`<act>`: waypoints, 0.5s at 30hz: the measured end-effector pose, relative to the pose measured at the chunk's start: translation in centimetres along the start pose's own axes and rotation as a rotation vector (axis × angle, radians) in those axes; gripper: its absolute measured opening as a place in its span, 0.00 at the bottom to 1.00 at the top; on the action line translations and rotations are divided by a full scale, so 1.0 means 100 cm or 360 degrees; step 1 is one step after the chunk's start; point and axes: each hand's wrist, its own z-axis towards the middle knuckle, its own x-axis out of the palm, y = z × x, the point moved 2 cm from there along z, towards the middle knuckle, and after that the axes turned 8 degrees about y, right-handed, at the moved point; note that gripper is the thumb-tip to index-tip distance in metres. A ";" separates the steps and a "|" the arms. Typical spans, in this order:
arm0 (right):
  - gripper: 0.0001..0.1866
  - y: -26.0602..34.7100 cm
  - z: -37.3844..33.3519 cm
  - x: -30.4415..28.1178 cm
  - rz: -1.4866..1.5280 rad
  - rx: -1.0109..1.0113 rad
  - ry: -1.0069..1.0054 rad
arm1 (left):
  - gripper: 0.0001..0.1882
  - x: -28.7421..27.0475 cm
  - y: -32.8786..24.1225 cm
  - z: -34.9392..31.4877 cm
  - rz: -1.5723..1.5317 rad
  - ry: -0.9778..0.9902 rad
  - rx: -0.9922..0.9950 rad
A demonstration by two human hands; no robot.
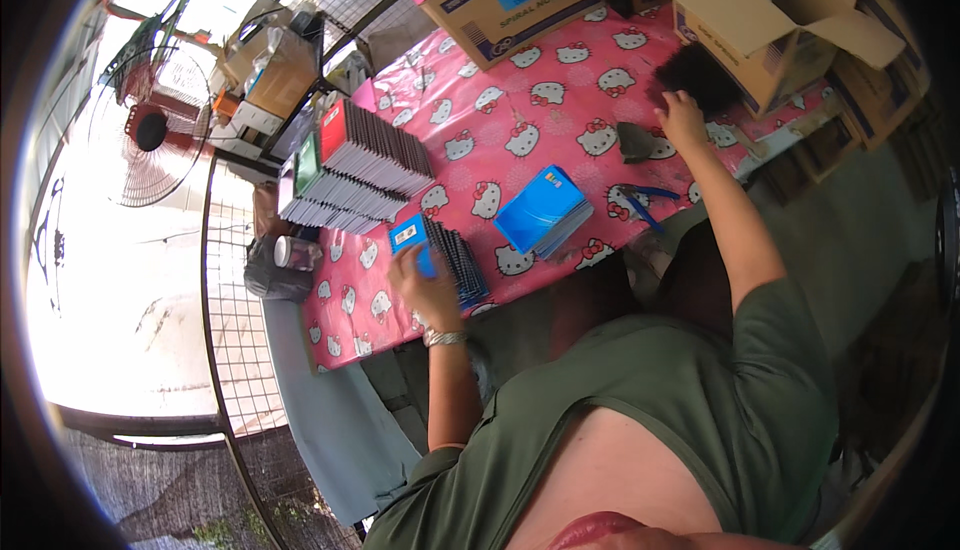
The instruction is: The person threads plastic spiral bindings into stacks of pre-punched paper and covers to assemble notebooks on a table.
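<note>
My left hand (428,288) is at the near end of a stack of blue spiral notebooks (459,262). Its fingers curl over a blue cover at the stack's front corner. My right hand (683,120) reaches far right, to the edge of a dark, bristly black heap (697,79). Its fingers are slightly apart at the heap's border, and I make out nothing held in them. Between my arms lies a pile of blue notebooks (545,210) without visible coils. Blue-handled pliers (645,205) rest beside it, near a dark grey lump (633,143).
Tall stacks of spiral notebooks (365,165) with red and green covers stand at the left. Cardboard boxes stand at the back, one closed-sided (510,10) and one with raised flaps (760,45). A fan (150,132) and a white jar (297,253) are left of the pink patterned table (455,175).
</note>
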 end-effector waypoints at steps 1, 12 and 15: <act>0.18 0.003 0.003 0.006 -0.0105 0.0043 0.0122 | 0.13 0.015 -0.028 0.004 -0.0131 0.0149 0.0286; 0.10 -0.023 0.019 -0.004 0.0144 -0.0017 0.0103 | 0.14 0.094 -0.101 0.030 -0.0355 0.1401 0.0667; 0.13 0.006 0.020 -0.027 0.0323 -0.0312 -0.0013 | 0.12 0.089 -0.095 0.049 -0.0494 0.1375 0.0557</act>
